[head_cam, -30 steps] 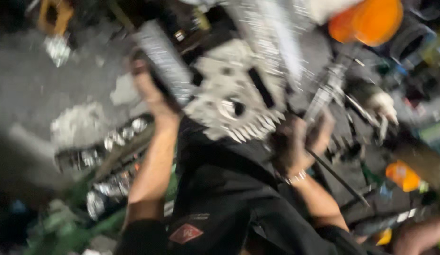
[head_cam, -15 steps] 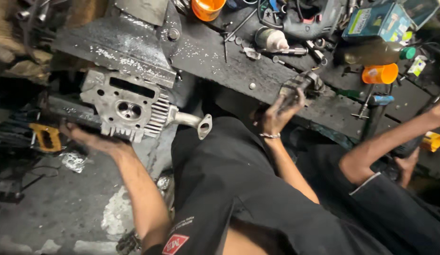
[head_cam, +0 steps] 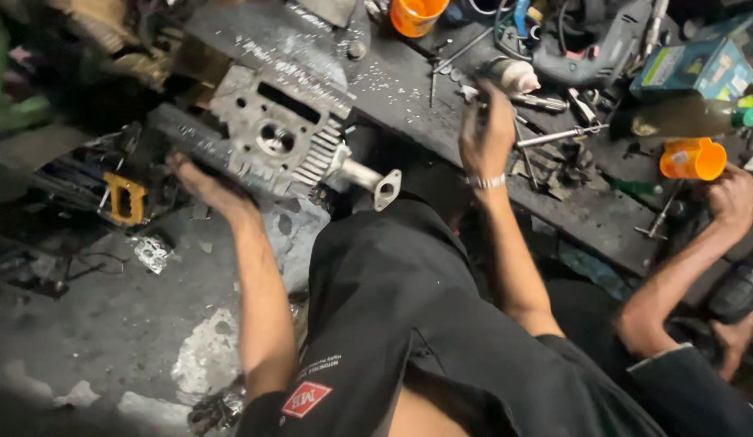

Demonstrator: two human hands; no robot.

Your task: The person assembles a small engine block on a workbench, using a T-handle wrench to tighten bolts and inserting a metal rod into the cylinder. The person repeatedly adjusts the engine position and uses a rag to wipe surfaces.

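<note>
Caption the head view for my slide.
Left hand steadies a finned engine part; right hand reaches among bench tools.

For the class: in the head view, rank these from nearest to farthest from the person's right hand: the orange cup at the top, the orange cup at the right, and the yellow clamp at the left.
Measured from the right hand:
1. Orange cup at the top, just up and left on the bench.
2. Orange cup at the right, farther along the bench, beside another person's hand.
3. Yellow clamp, far left, beyond the finned engine part.

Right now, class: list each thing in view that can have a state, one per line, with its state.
cylinder head: tilted at the bench edge, held from below by the left hand
right hand: on small metal parts on the workbench; grip unclear
orange cup: lying on its side
orange tub: upright, open
</note>
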